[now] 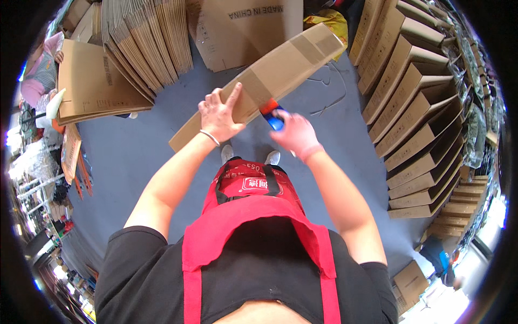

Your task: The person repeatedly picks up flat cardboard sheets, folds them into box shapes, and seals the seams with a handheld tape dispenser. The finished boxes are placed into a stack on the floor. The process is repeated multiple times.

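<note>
Carton: long brown corrugated box (259, 86), folded up, held slantwise above the grey floor (135, 156) in front of the person, its far end pointing up and to the right; a glossy strip of clear tape runs across its middle seam.
Left hand: left hand (220, 114) lies flat on the near face, fingers spread and thumb hooked under the edge, seemingly to steady the carton; a thin bangle sits on the wrist.
Right hand: right hand (295, 133), in a pink glove, is closed around a tape dispenser (271, 114) with red and blue plastic parts, pressed against the carton's underside near the seam.
Apron: red apron (253, 216) over a black shirt, smooth fabric with black straps.
Right stack: assembled open boxes (415, 113) lean in an overlapping row, flaps up.
Left stack: flat carton blanks (97, 81) lie piled, with more blanks (151, 38) standing on edge behind, ribbed edges showing.
Other person: someone in pink (40, 70) is at the far left.
</note>
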Demonstrator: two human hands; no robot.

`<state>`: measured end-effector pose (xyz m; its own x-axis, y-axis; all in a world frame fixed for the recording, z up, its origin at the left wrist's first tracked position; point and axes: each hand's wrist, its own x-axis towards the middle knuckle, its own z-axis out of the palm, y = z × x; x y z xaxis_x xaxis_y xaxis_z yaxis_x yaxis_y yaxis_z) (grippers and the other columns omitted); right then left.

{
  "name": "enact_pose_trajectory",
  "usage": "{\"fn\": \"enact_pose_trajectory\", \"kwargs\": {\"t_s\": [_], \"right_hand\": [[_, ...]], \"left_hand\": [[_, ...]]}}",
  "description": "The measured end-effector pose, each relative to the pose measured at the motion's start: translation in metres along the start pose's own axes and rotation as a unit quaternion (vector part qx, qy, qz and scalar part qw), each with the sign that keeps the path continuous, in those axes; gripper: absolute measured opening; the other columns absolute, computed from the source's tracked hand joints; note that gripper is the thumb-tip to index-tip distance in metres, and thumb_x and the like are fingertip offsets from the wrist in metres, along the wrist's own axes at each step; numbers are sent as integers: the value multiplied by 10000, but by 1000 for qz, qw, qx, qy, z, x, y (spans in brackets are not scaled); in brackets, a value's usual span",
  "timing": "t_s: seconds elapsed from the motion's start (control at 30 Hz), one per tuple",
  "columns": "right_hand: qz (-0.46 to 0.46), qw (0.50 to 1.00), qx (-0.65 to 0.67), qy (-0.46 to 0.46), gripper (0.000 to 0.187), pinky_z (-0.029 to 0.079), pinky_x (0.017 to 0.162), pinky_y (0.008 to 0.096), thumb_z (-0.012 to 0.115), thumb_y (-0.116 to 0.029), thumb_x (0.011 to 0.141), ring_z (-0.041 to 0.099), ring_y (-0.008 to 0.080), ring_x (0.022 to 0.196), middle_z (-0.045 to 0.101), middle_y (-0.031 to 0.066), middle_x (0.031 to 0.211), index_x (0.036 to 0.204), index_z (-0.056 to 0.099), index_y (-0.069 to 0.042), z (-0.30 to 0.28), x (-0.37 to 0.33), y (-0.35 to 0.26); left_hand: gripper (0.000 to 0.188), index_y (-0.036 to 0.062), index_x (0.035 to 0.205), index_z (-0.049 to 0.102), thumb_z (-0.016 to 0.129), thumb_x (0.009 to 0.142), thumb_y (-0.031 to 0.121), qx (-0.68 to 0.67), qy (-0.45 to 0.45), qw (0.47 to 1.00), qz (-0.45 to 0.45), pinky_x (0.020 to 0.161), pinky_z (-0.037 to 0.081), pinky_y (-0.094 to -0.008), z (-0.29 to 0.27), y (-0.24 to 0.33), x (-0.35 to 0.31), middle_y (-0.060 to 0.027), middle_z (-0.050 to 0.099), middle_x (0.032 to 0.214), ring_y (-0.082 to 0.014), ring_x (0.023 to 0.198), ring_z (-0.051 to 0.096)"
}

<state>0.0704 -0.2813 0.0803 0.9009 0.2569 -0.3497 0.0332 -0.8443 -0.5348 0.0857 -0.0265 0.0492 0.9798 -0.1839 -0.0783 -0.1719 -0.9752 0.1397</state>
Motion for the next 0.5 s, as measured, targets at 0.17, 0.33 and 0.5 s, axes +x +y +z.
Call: {"fn": "enact_pose_trajectory", "kwargs": {"t_s": [0.17, 0.33, 0.5], "right_hand": [[74, 977, -86, -180, 469, 581, 991, 415, 655, -265, 821, 730, 328, 1143, 765, 171, 1205, 1239, 740, -73, 19, 64, -29], [66, 997, 17, -26, 586, 545, 1001, 456, 751, -305, 773, 689, 408, 1083, 724, 222, 1141, 1335, 695, -146, 36, -27, -8], [-32, 974, 216, 69, 722, 553, 870, 367, 829, -56, 682, 649, 297, 917, 621, 144, 1025, 1383, 671, -135, 14, -118, -113]], "left_hand": [[1242, 368, 1688, 257, 893, 631, 510, -19, -5, 1000, 16, 1073, 339, -551, 0, 2, -3, -234, 405, 1468, -398, 1323, 419], [1040, 180, 1673, 315, 809, 818, 506, -138, 71, 983, 103, 1154, 302, -587, -1, -45, 3, -267, 321, 1604, -417, 1444, 340], [425, -21, 1312, 692, 683, 1053, 316, -721, -335, 595, -116, 1079, 507, -386, -31, -76, -22, -174, 698, 1302, -270, 1222, 648]]}}
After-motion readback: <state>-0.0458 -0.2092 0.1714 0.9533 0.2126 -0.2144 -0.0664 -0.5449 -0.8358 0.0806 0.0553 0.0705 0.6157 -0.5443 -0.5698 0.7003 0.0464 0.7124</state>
